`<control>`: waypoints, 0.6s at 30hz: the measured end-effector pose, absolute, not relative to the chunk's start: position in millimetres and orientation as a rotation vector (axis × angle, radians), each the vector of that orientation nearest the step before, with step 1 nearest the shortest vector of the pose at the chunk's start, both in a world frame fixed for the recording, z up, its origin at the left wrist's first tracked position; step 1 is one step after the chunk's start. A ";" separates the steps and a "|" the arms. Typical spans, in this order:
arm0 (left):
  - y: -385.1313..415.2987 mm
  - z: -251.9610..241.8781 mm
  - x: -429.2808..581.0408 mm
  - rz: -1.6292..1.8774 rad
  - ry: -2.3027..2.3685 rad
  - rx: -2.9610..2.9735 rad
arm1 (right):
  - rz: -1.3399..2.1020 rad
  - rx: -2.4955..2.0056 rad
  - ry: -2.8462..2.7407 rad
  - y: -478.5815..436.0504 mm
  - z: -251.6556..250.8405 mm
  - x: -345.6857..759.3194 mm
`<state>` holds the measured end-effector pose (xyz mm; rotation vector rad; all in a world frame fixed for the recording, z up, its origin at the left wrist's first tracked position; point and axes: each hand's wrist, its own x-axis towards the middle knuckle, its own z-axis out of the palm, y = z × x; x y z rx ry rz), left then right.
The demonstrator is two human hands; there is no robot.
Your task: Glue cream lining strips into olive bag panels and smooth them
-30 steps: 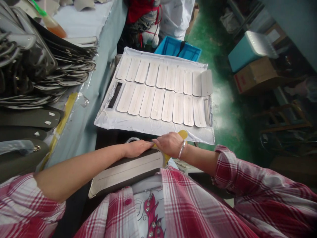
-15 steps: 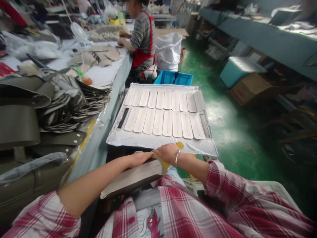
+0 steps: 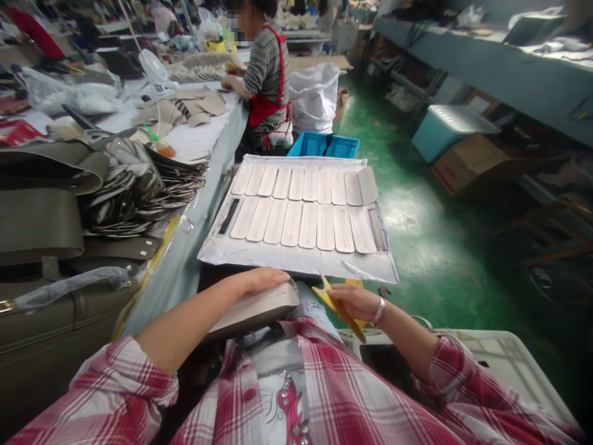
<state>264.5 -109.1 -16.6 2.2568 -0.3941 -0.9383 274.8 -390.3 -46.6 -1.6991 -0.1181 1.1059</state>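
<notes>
My left hand (image 3: 262, 281) lies over the top of a beige folded piece (image 3: 259, 307) at my lap, its fingers wrapped over the upper edge. To the right of it, my right hand (image 3: 354, 301) is closed round a yellow tool (image 3: 337, 304) with a forked tip that points up and left. The tool is apart from the beige piece. Just beyond both hands, a white-covered board (image 3: 296, 262) carries two rows of pale rounded strips (image 3: 308, 227).
Dark folded pieces (image 3: 134, 185) and a grey-brown bag (image 3: 50, 334) crowd the table at left. Beyond the board are a blue crate (image 3: 324, 146) and a person in a red apron (image 3: 269, 80). A white bin (image 3: 514, 358) stands at lower right.
My right hand has moved right and back, away from my left hand, with the yellow tool. The right end of the beige piece is now uncovered. My left hand has shifted slightly up.
</notes>
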 end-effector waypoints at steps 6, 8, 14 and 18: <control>-134.7 -9.1 219.7 -0.585 -0.449 2.715 | 1.427 -1.268 -0.251 -395.0 -47.4 252.1; -140.5 -13.5 211.7 -0.466 -0.427 2.816 | 1.414 -1.313 -0.317 -388.5 -46.6 256.4; -135.7 -20.8 210.5 -0.383 -0.491 2.797 | 1.458 -1.448 -0.599 -361.9 -39.0 278.9; -129.7 -21.7 212.5 -0.392 -0.530 2.774 | 1.464 -1.581 -0.644 -348.6 -40.6 286.9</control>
